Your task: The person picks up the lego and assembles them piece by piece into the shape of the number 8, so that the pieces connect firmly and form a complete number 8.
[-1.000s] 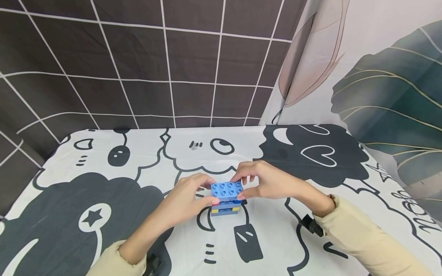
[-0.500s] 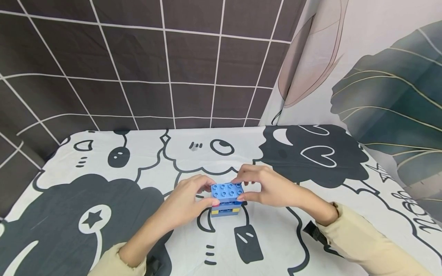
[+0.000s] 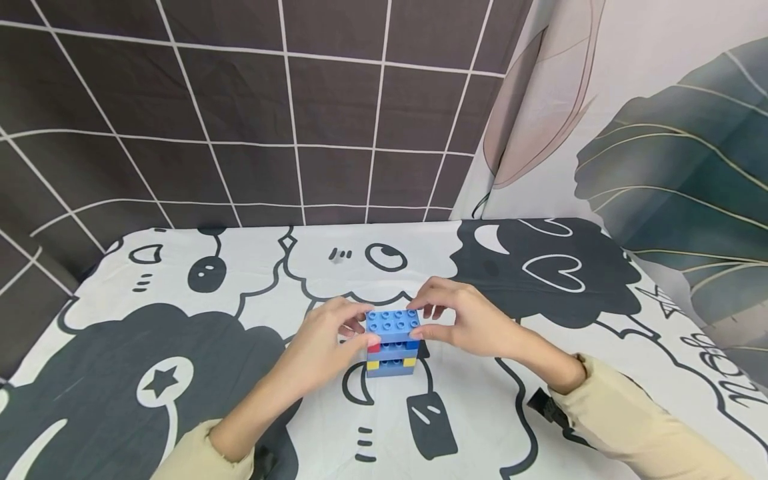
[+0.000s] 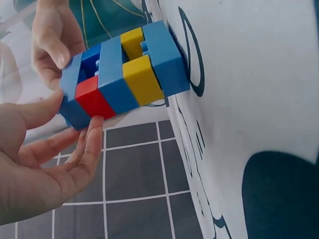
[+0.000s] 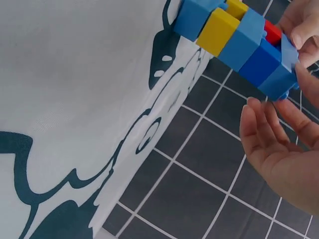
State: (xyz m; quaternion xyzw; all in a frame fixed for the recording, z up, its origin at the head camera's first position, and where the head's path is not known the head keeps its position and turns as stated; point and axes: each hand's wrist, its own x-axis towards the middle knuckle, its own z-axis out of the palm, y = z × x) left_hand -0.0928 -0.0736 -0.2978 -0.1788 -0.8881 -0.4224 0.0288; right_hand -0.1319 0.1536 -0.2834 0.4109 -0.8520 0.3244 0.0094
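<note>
A small tower of toy building bricks stands on the patterned cloth. Its top blue brick [image 3: 393,323] is pinched at the left end by my left hand [image 3: 327,340], thumb in front and fingers behind. My right hand [image 3: 471,320] pinches the right end the same way. Under that brick sit a red brick [image 4: 94,97] on the left and a darker blue brick [image 5: 260,62] on the right. A middle blue brick [image 4: 117,74] comes below, then two yellow bricks [image 4: 142,79], one per end, over a bottom blue brick [image 4: 164,57]. Gaps show between the end bricks.
The white cloth [image 3: 468,400] with dark cartoon drawings covers the tabletop. Behind it hangs a dark curtain [image 3: 240,100] with a white grid. A leaf-patterned curtain [image 3: 678,167] hangs at the right.
The top blue brick has risen slightly and shifted back in the head view, with both hands on it. More of the red and darker blue bricks beneath it shows now.
</note>
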